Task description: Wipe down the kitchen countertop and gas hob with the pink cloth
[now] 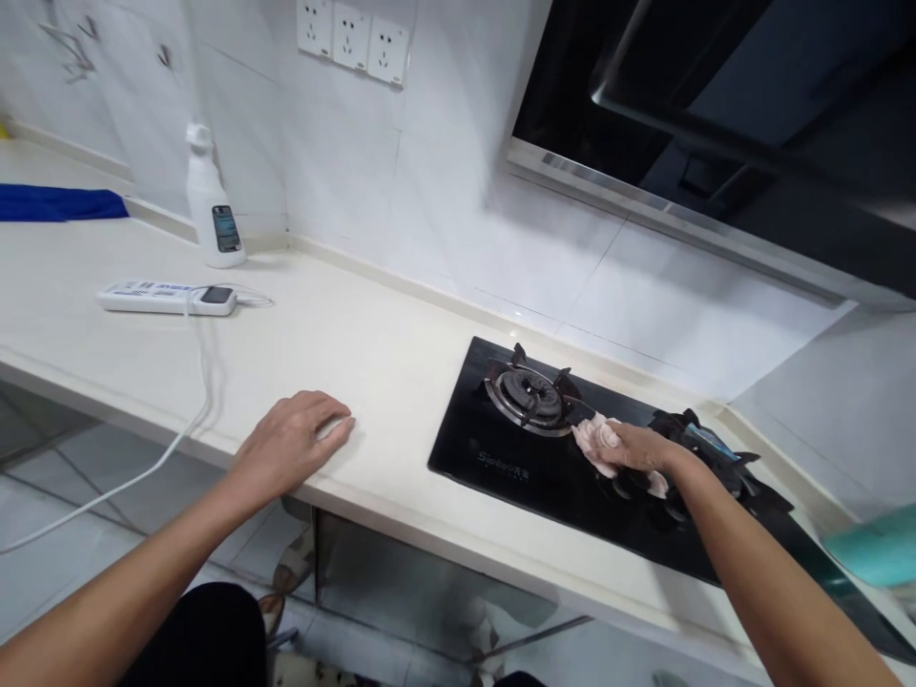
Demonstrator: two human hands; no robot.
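Note:
My right hand (pixel 636 448) grips a crumpled pale pink cloth (pixel 595 441) against the black glass gas stove (pixel 458 448). The cloth lies just right of the left burner (pixel 530 396), and part of it shows below my fingers. Beyond that hand, the right burner (pixel 705 448) is partly hidden; something with a blue patch sits on it. My left hand (pixel 293 439) rests near the front edge of the white countertop (pixel 386 382), left of the stove. Its fingers are loosely bent, the thumb stands apart from them, and nothing is held.
A white spray bottle (pixel 211 205) stands by the wall, with a white power strip (pixel 164 298) in front and its cable (pixel 164 458) hanging over the edge. A blue cloth (pixel 61 202) lies far left. Above the stove hangs a dark range hood (pixel 687 162). A teal object (pixel 877 546) is at right.

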